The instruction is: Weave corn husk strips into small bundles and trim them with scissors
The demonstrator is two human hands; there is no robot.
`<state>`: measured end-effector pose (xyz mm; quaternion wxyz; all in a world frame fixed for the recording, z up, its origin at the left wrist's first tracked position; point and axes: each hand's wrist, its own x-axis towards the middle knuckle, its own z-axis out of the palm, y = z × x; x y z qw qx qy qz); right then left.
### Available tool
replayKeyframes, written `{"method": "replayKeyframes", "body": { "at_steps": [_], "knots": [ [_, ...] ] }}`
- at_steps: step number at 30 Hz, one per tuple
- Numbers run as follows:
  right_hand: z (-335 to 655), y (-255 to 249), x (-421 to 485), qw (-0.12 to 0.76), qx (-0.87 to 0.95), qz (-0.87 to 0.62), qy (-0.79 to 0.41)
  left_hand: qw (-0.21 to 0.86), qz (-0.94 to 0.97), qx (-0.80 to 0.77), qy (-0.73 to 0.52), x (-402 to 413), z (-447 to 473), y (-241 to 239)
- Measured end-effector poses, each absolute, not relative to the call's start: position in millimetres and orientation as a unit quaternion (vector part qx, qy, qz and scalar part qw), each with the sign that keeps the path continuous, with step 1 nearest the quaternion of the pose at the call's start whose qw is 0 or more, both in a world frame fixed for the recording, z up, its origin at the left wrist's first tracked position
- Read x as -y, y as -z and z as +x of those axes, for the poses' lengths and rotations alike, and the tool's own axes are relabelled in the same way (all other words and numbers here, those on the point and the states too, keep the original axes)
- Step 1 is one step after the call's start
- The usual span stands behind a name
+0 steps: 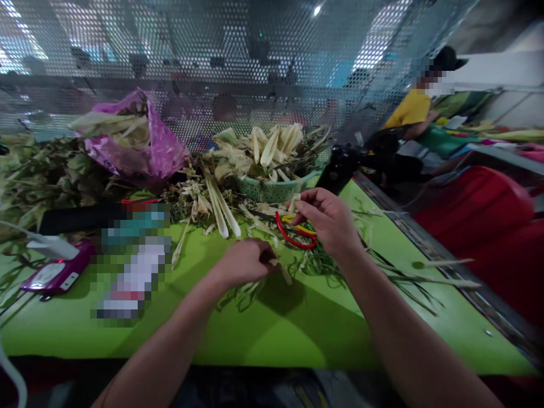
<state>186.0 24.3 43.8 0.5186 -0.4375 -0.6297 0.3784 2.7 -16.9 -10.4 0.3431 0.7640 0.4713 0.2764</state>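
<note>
My left hand (249,262) is closed low over the green tabletop, with a short pale plant strip (287,275) poking out from its fingers. Farther right, my right hand (330,222) pinches a small pale piece of plant stalk (294,201) between thumb and fingers. Just under it lie scissors with red and yellow handles (281,229); their blades are partly hidden. Thin green strips (323,262) are heaped beneath my right wrist. Pale strips (245,294) lie below my left hand. Beyond the hands stands a green basket (272,190) piled with pale, split stalks (272,144).
A pink plastic bag (165,148) of leafy material and dried leaves (46,175) occupy the back left. A purple device (63,275) with cables sits at left. Long stalks (437,280) reach the table's right edge. A person in yellow (408,110) is beyond the perforated screen (238,62).
</note>
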Motion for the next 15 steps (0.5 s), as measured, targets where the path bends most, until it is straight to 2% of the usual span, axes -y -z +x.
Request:
{"method": "replayKeyframes", "body": {
  "at_steps": [7, 15],
  "knots": [
    [187, -48, -22, 0.528, 0.618, -0.408, -0.416, 0.522, 0.645, -0.447, -0.335, 16, 4, -4],
    [193, -55, -21, 0.535, 0.620, -0.384, -0.426, 0.591, 0.505, -0.386, -0.497, 11, -1, -14]
  ]
}}
